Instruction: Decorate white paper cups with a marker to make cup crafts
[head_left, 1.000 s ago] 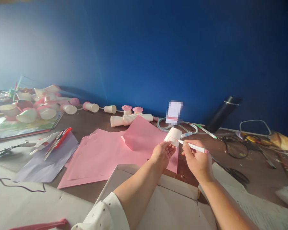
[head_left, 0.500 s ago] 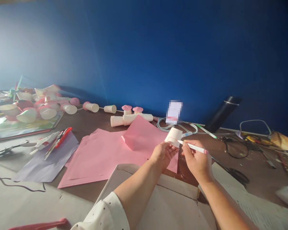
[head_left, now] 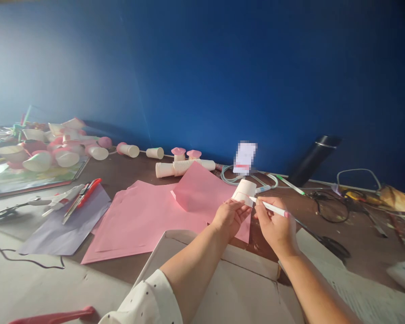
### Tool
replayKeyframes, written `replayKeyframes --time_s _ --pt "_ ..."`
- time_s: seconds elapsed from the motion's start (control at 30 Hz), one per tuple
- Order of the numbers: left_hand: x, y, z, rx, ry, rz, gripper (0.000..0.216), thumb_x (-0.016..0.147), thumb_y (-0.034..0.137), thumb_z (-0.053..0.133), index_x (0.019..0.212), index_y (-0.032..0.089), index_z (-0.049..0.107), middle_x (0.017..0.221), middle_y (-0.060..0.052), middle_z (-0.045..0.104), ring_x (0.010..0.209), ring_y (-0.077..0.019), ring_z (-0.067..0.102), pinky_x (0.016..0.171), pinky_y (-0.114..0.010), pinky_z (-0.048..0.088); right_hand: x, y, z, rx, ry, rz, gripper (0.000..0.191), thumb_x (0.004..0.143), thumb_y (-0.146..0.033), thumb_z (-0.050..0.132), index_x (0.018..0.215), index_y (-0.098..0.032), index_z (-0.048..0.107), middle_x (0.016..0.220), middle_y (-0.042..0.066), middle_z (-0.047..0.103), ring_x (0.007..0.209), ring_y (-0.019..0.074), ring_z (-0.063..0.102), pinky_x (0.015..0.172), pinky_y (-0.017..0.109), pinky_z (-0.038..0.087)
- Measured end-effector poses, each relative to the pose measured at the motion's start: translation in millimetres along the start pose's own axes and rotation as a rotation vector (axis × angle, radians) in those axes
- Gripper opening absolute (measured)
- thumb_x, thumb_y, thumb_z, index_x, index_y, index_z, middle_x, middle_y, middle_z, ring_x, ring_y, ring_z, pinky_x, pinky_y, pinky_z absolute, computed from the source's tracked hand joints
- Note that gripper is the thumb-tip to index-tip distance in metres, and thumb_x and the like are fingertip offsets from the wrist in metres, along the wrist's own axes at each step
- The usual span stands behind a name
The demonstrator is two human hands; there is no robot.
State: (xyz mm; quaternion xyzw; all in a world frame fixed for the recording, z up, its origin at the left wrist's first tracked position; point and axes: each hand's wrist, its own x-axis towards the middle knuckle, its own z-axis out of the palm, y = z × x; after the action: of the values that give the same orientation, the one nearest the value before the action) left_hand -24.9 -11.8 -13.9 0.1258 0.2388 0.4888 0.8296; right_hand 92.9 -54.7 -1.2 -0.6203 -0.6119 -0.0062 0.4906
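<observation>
My left hand (head_left: 228,219) is closed around the lower part of a small white paper cup (head_left: 245,188), held with its narrow end up. A thin pinkish line curves across the cup's side. Between the fingers of my right hand (head_left: 277,225) is a white marker (head_left: 272,207) with a pink end. Its tip touches, or nearly touches, the cup's right side. Beneath and behind my hands lie sheets of pink paper (head_left: 138,220), one with a raised fold.
A row of nested paper cups (head_left: 185,168) lies behind the paper, near two pink-topped cups. Many pink and white cups (head_left: 65,157) pile up at left. A utility knife (head_left: 83,200) rests on purple paper (head_left: 67,231). A black bottle (head_left: 313,159) leans at right, beyond scissors (head_left: 332,246).
The marker tip and my right hand have shifted very slightly left and up along the cup. My left hand keeps its hold on the cup.
</observation>
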Motion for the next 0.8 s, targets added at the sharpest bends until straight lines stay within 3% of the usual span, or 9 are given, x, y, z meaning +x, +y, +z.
replayKeyframes --time_s 0.8 --pt "-1.7 1.6 2.1 0.017 0.029 0.029 0.008 0.078 0.002 0.055 0.081 0.009 0.056 0.071 -0.007 0.064 0.063 -0.0105 0.062 0.078 -0.026 0.052 -1.4 0.3 0.4 -0.029 -0.008 -0.014 0.024 0.085 -0.040 0.055 0.093 -0.018 0.060 0.069 0.006 0.069 0.063 0.0188 0.068 0.057 0.026 0.049"
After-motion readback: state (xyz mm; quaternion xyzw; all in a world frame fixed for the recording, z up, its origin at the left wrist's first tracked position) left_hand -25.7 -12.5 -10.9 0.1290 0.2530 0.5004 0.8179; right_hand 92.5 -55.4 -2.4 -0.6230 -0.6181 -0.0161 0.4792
